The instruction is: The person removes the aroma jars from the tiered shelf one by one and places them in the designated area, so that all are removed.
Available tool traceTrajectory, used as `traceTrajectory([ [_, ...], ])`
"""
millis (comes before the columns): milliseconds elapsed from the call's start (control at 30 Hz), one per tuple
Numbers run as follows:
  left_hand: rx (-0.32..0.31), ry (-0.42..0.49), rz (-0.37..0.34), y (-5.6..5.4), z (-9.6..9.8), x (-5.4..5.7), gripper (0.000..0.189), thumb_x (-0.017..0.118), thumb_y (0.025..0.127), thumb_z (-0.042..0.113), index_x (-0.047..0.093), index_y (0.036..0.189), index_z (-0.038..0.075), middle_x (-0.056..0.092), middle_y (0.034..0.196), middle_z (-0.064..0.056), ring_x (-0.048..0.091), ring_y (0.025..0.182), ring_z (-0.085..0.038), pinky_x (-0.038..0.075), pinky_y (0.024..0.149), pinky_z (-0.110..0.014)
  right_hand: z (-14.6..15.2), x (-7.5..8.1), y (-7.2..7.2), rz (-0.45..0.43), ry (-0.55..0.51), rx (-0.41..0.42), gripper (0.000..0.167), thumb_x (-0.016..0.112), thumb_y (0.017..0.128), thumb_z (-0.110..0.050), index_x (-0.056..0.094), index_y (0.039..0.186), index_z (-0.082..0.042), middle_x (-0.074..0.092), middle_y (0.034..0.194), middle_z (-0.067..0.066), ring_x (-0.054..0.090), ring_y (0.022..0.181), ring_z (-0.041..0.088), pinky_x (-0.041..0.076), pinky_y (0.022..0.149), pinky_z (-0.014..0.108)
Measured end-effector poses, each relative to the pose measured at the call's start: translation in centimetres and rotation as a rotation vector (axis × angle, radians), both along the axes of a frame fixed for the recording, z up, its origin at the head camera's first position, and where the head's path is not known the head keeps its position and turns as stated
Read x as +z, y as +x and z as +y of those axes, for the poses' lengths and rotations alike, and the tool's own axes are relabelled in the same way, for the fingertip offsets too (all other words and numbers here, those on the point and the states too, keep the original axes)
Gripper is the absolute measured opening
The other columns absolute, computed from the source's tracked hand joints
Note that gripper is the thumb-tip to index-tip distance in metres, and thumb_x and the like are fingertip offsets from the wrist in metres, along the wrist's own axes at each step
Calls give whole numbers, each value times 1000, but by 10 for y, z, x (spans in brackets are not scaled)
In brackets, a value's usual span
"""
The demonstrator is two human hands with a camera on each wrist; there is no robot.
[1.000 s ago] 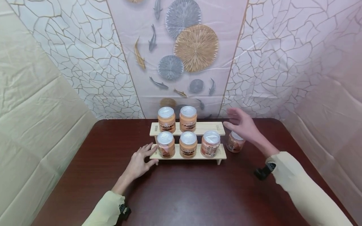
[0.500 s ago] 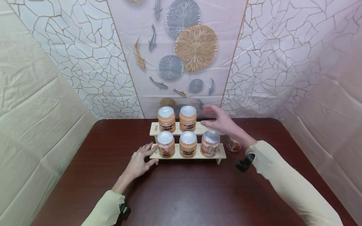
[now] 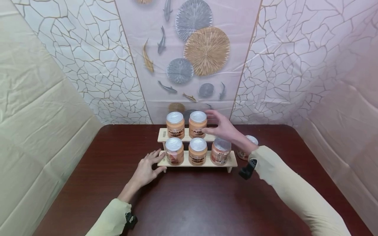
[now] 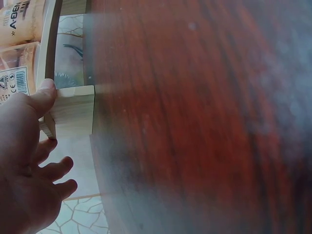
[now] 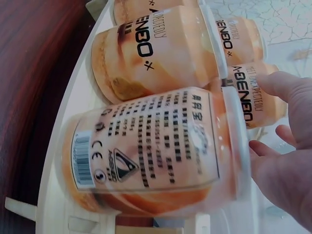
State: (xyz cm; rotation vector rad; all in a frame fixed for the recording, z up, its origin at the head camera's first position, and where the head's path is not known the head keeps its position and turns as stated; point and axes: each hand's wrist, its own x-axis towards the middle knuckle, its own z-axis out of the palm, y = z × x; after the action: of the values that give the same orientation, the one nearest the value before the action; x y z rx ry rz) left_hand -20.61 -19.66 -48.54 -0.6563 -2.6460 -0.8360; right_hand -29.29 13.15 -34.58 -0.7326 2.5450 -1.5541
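Observation:
A two-tier wooden rack bears orange jars with clear ridged lids. Three jars stand on the lower tier; among them is the right-end jar, its barcode label large in the right wrist view. Two stand on the upper tier. My left hand grips the lower board's left end, thumb on its front edge and a fingertip at its end. My right hand is at the right-hand upper jar, thumb before it and fingers spread toward its far side. Whether they touch it is unclear.
Another jar stands on the dark wooden table right of the rack, partly behind my right forearm. A patterned cloth hangs behind the table, and pale cloth walls flank it.
My right hand has moved left from above the jar on the table to the right-hand upper jar. My left hand keeps its place on the rack, and the jars stand as before.

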Motion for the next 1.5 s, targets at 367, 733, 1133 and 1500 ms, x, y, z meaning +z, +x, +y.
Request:
traceTrajectory([
  [367,4,0,13,-1,0,-2,56,83,83,19,64,132,0,52,140,-26,48,127,-51,36,102,-68,-9,-11,-8,10,8,-19,79,81,83,-7,39,149,-2,53,139,23,52,125,42,43,103,54],
  [733,-1,-4,15,-2,-1,-1,57,83,84,20,63,134,1,52,141,-26,48,128,-51,36,103,-68,-12,-9,-12,85,27,-12,74,83,81,-6,45,145,-3,58,131,17,54,122,38,42,103,51],
  [1133,-8,-8,14,-1,-1,-2,58,83,83,19,62,134,0,52,141,-27,47,128,-51,34,105,-67,-12,-12,-9,117,35,-24,74,83,82,-9,45,146,-6,60,129,15,55,120,34,42,102,51],
  [1500,-6,-7,26,-2,-1,-1,57,83,83,20,64,133,0,53,140,-26,49,127,-51,35,104,-67,-3,-7,-12,69,5,-37,74,81,84,-8,43,147,-7,58,130,17,58,116,38,49,96,51],
])
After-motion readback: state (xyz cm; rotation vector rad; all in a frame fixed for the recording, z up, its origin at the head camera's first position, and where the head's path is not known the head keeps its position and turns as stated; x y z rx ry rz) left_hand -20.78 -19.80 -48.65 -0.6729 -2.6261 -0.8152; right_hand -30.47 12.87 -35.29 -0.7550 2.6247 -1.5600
